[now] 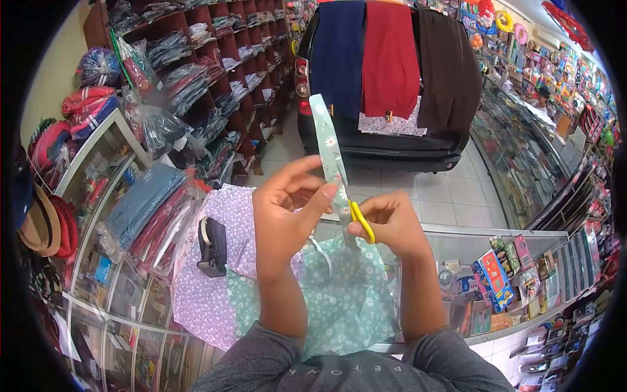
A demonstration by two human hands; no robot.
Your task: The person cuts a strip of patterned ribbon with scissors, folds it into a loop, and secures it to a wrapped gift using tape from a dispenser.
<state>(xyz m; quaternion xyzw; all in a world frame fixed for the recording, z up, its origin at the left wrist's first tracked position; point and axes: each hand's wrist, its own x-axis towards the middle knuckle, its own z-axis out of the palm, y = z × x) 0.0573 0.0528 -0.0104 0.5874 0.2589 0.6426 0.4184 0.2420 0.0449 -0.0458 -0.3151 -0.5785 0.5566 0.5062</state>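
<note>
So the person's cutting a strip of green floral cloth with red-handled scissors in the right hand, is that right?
Not quite: the scissors have yellow handles, not red. The head view shows them in the right hand, while the left hand holds up the strip of green floral cloth.

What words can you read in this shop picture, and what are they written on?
"PETOVA" or something close: upside-down letters on the grey shirt at the bottom edge; only partly legible.
Boxes in the glass counter: printing too small and blurred to read.
Packets on the right wall shelves: too blurred to read.
Floral fabric strip, yellow-handled scissors, tape dispenser: no readable words.
</note>
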